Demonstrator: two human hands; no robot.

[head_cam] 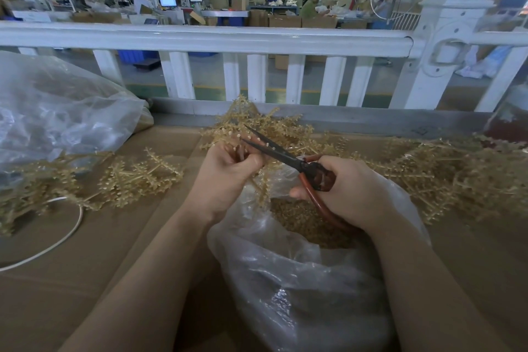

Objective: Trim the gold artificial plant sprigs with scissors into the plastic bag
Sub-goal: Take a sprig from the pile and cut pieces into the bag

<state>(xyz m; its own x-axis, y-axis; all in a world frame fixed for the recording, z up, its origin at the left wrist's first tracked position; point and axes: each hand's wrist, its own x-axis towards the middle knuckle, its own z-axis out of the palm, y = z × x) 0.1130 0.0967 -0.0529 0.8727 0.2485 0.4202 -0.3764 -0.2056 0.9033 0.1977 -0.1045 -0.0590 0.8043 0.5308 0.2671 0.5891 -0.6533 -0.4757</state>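
My left hand (225, 173) grips a gold sprig (261, 188) above the open clear plastic bag (285, 274); part of the sprig hangs down from my fist toward the bag's mouth. My right hand (347, 193) holds red-handled scissors (310, 170), fingers curled through the handles. The dark blades are parted and point up and left, with their tips right by my left fingers and the sprig. Cut gold pieces (303, 220) lie inside the bag.
Loose gold sprigs lie in piles on the cardboard-covered table at the left (137, 177), at the back (274, 126) and at the right (445, 177). A big clear bag (57, 111) sits at the left. A white cord (57, 240) curves near it. A white railing (257, 40) borders the table's far side.
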